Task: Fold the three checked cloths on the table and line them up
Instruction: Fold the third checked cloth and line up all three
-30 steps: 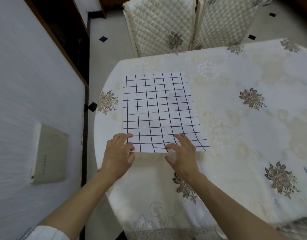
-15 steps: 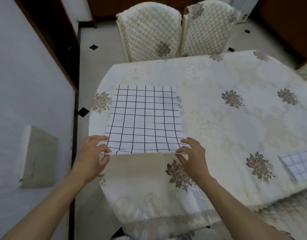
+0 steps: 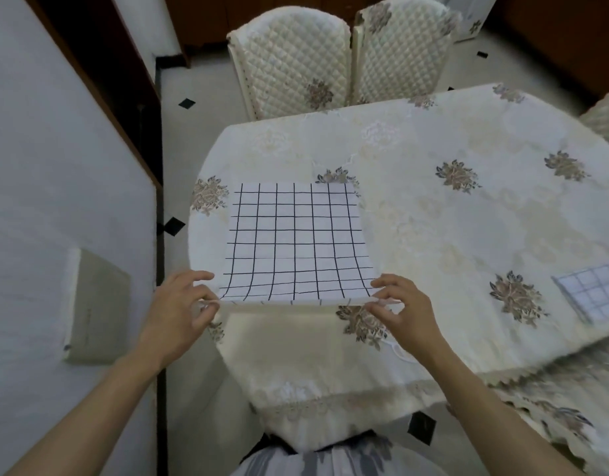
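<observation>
A white cloth with a black grid [image 3: 292,242] lies on the left end of the table [image 3: 433,218]. Its near edge is raised off the tablecloth. My left hand [image 3: 182,304] pinches the near left corner, and my right hand [image 3: 399,304] pinches the near right corner. A second checked cloth [image 3: 595,293] lies flat at the right border, partly cut off. No third cloth shows in this view.
Two quilted chairs [image 3: 296,63] stand at the table's far side, and another chair back [image 3: 605,115] shows at the right. A white wall with a grey panel [image 3: 96,307] runs close along the left. The tablecloth hangs over the near edge.
Both hands have gone from resting on the cloth's near edge to pinching its two near corners, and that edge has come up off the table. The view has shifted, showing the second cloth.
</observation>
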Demonstrator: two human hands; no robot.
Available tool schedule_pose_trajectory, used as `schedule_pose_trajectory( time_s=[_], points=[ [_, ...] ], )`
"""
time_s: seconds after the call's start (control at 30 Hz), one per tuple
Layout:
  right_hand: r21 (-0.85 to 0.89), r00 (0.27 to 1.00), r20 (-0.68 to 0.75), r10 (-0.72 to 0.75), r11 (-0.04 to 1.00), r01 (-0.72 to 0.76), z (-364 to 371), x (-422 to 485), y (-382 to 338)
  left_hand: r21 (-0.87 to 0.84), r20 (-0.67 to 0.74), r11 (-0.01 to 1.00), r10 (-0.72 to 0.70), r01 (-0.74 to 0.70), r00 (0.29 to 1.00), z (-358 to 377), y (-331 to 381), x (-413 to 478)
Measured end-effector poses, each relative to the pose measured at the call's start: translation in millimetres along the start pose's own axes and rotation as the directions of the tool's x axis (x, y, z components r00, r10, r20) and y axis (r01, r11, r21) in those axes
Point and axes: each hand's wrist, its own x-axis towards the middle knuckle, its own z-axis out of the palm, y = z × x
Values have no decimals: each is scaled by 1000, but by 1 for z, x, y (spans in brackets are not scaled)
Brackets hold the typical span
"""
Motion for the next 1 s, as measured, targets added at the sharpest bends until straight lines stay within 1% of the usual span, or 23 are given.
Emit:
schedule_pose_trajectory(
  time_s=[0.07, 0.13, 0.23, 0.33, 0.43, 0.5, 0.73, 0.8, 0.9, 1.0],
  points=[
    [47, 997, 70, 10, 999, -13, -7, 0, 0, 8, -8, 1000, -19, 19, 1000, -4, 6, -11],
    [72, 993, 120, 4, 997, -13, -15, 0, 1, 3, -51, 998, -58, 58, 997, -7, 16, -26],
    [93, 988, 153, -31, 995, 17, -21, -4, 2, -10, -122, 994, -106, 105, 987, -7, 30, -46],
    [112, 987, 155, -34, 994, 16, -20, -4, 6, -38, -150, 992, -128, 124, 980, -5, 34, -53],
    [138, 994, 108, -5, 990, -10, -17, -3, 6, -56, -168, 987, -157, 149, 973, -3, 32, -55],
    [136, 996, 83, 21, 990, -32, -15, 0, 2, -81, -154, 983, -176, 165, 972, -3, 27, -49],
    [52, 994, 0, 105, 993, -105, -9, 44, -15, -227, -116, 951, -240, 210, 964, -4, 2, 10],
    [32, 990, -27, 139, 990, -138, -4, 58, -17, -251, -101, 944, -244, 213, 964, -4, -5, 32],
    [64, 974, -105, 202, 978, -197, 5, 70, -21, -309, -89, 925, -258, 220, 962, -6, -10, 63],
    [72, 953, -169, 253, 967, -244, 14, 80, -19, -322, -101, 926, -242, 198, 965, -4, -16, 85]
  ],
)
